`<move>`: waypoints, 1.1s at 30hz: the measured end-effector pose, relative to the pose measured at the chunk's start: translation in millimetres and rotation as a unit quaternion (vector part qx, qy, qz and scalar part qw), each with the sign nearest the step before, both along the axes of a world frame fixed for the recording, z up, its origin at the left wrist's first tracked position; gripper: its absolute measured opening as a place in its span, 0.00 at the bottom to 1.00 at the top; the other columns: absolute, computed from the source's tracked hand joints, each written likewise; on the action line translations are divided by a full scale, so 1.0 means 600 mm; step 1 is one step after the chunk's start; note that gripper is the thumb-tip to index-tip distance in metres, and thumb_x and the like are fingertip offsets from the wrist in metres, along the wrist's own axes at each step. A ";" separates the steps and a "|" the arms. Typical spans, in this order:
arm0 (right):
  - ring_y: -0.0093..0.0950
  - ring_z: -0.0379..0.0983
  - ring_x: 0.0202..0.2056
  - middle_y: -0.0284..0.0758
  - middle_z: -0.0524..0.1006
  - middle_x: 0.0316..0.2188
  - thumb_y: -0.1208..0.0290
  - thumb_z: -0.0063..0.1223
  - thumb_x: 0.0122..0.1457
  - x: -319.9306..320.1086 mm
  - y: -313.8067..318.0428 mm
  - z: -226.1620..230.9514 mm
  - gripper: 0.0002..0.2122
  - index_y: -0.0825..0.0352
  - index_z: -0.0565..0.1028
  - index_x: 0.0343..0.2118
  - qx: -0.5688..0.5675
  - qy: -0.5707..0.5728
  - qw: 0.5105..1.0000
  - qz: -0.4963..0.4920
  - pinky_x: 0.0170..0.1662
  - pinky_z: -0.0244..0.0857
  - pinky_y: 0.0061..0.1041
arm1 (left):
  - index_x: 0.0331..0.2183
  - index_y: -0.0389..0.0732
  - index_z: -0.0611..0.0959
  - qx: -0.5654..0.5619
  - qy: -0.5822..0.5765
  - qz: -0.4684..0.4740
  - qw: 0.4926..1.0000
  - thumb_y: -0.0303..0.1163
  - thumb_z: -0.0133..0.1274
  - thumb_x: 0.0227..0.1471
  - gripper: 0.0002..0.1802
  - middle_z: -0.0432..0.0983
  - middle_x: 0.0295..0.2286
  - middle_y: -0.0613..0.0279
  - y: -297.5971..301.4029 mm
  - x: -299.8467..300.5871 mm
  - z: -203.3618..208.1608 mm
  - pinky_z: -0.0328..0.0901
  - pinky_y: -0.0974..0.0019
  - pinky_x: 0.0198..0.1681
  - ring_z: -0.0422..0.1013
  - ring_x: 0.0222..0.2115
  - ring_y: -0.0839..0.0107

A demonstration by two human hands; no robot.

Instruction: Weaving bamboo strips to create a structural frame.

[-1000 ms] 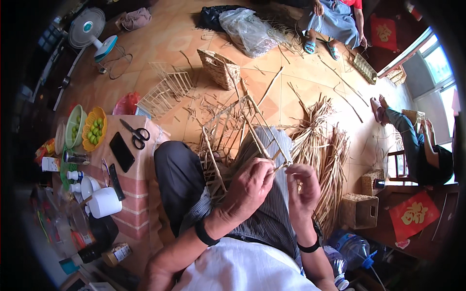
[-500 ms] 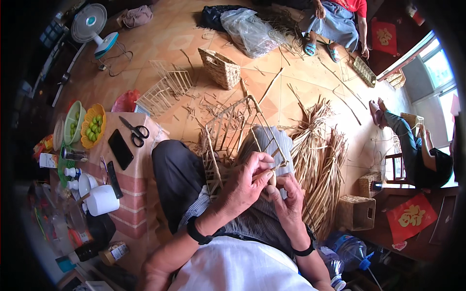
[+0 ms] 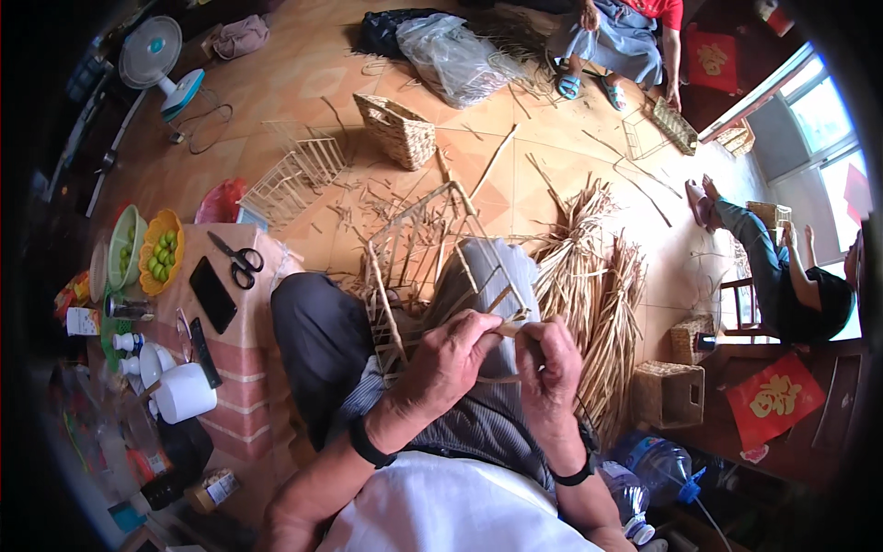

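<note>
Both hands [image 3: 501, 354] lower now, basket frame [image 3: 432, 267] against knees.

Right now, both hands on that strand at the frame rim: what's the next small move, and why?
Probably draw the strand snug around the rim bar of the wire frame. The left hand and right hand both pinch it right at the frame's near edge on the lap, so the wrap looks ready to tighten. Whether it is already taut cannot be told.
</note>
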State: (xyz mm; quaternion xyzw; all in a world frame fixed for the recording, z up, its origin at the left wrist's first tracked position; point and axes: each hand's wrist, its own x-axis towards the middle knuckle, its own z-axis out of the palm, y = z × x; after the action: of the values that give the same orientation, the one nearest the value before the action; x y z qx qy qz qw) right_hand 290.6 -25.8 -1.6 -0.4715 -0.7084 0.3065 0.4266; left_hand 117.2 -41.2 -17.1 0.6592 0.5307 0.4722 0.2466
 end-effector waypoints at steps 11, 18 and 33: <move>0.45 0.77 0.30 0.41 0.76 0.32 0.79 0.64 0.62 -0.019 -0.005 0.016 0.07 0.67 0.78 0.41 -0.021 -0.071 0.997 0.009 0.31 0.70 0.39 | 0.43 0.37 0.81 -0.020 -0.005 -0.011 1.000 0.16 0.56 0.60 0.10 0.81 0.34 0.46 -0.001 0.011 0.003 0.74 0.49 0.39 0.81 0.36 0.42; 0.17 0.64 0.26 0.24 0.71 0.26 0.72 0.64 0.71 0.018 -0.012 0.021 0.07 0.71 0.79 0.40 -0.313 0.099 0.943 0.047 0.28 0.57 0.22 | 0.40 0.38 0.85 -0.043 -0.013 0.040 0.998 0.25 0.62 0.62 0.04 0.83 0.32 0.53 -0.003 0.004 0.003 0.73 0.56 0.38 0.82 0.33 0.50; 0.51 0.79 0.30 0.42 0.79 0.26 0.68 0.64 0.59 -0.035 0.192 0.065 0.10 0.66 0.74 0.28 0.069 -0.237 0.947 0.207 0.31 0.71 0.46 | 0.52 0.38 0.78 -0.050 -0.037 0.064 0.996 0.30 0.70 0.59 0.23 0.83 0.40 0.51 -0.027 0.032 0.003 0.76 0.54 0.41 0.82 0.37 0.52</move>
State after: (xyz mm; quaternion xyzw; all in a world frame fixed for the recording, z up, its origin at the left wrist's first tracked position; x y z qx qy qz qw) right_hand 269.9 89.4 37.6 -0.3428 -0.8903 0.2185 0.2051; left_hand 136.6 -57.3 -15.5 0.5933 0.5849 0.4839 0.2680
